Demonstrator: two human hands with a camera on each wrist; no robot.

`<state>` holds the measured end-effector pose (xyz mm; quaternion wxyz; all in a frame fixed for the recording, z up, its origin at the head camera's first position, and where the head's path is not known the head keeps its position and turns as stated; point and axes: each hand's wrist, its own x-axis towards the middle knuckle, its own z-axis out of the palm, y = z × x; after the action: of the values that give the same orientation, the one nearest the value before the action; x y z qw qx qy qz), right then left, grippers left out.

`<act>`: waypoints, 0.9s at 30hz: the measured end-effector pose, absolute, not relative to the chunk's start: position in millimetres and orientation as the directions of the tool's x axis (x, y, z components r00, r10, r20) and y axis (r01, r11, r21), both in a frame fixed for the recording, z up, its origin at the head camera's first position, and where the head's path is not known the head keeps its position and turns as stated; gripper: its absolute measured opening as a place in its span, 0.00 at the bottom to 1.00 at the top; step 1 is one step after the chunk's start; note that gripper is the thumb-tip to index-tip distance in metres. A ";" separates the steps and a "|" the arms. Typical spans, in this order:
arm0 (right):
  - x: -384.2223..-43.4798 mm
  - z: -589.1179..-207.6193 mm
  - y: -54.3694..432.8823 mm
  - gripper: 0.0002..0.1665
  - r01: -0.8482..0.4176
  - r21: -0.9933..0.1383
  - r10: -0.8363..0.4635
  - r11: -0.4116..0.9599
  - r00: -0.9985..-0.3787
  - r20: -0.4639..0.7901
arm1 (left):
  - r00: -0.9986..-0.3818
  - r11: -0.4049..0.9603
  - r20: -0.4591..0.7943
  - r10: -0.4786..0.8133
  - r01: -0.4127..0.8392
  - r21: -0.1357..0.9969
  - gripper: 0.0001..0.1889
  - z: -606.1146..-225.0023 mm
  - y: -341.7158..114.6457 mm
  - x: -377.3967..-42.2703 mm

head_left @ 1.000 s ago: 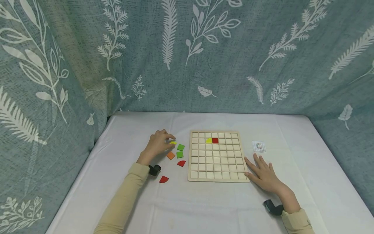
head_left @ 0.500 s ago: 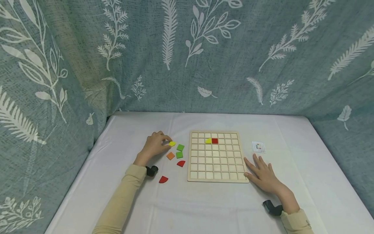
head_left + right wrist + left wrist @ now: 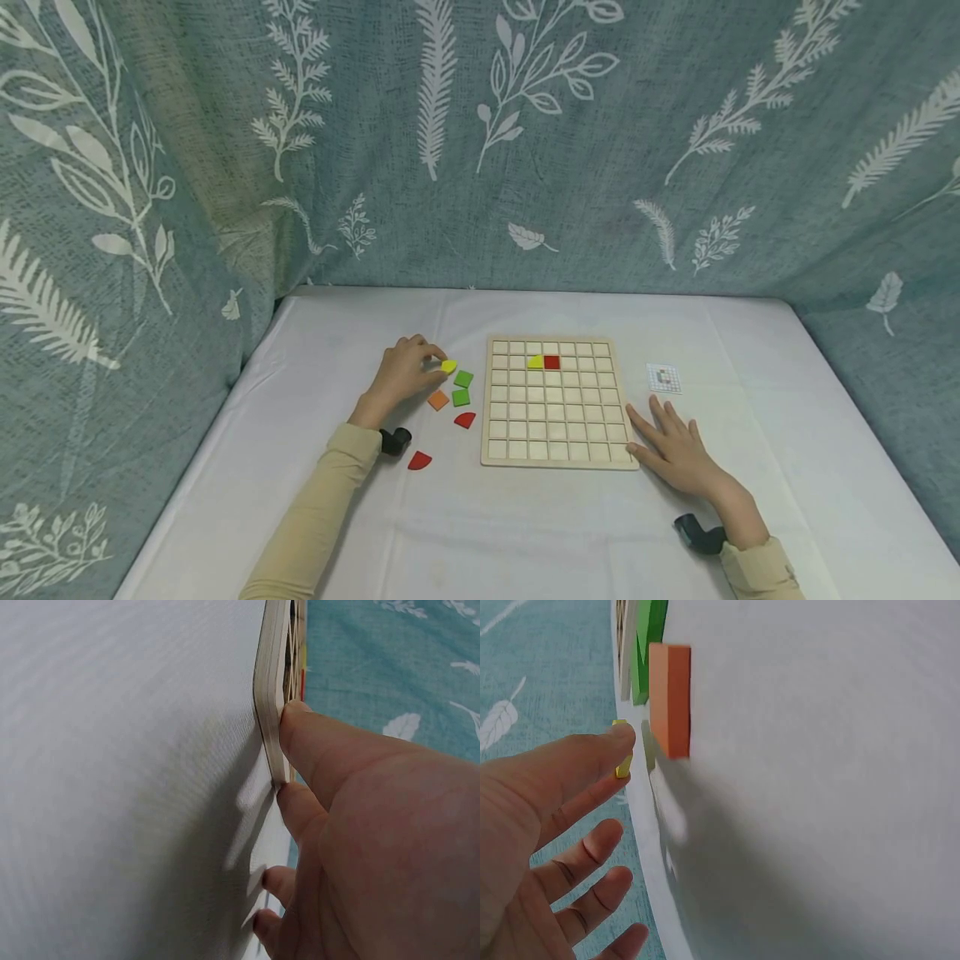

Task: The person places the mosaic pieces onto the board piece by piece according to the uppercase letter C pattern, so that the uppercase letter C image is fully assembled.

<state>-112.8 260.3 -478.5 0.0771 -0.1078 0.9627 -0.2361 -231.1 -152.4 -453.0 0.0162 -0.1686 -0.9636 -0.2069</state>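
Between thumb and index finger my left hand pinches a yellow tile, which the left wrist view shows lifted off the cloth. Its other fingers are spread. Close by lie two green square tiles, an orange square tile and a red quarter-circle tile. My right hand has its fingers spread, with the thumb and index finger touching the right edge of the wooden grid board. Set in the board's second row are a yellow quarter-circle tile and a red square tile, side by side.
A second red quarter-circle tile lies nearer the front, beside the left forearm. Right of the board is a small printed pattern card. White cloth covers the table, and a leaf-patterned curtain hangs behind it.
My left hand drew slightly left, then came back right and forward with the yellow tile, which now sits close to the upper green tile. My right hand has stayed at the board's edge.
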 end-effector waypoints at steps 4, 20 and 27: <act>-112.6 -479.2 260.3 0.38 -0.175 -0.477 -0.246 0.861 -0.965 -0.092 | -0.942 0.859 0.099 0.320 0.333 0.390 0.16 -451.2 -146.7 -230.1; -110.8 -479.0 258.3 0.38 -0.181 -0.480 -0.252 0.858 -0.964 -0.088 | -0.916 0.830 0.144 0.373 0.399 0.390 0.14 -446.4 -123.2 -228.7; -111.2 -478.7 259.0 0.38 -0.177 -0.484 -0.252 0.857 -0.963 -0.096 | -0.895 0.799 0.162 0.415 0.444 0.406 0.14 -447.2 -111.7 -230.7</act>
<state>-111.2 259.0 -478.7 0.0781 -0.1117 0.9604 -0.2428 -230.7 -111.7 -447.2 0.0323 -0.2267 -0.9478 -0.2221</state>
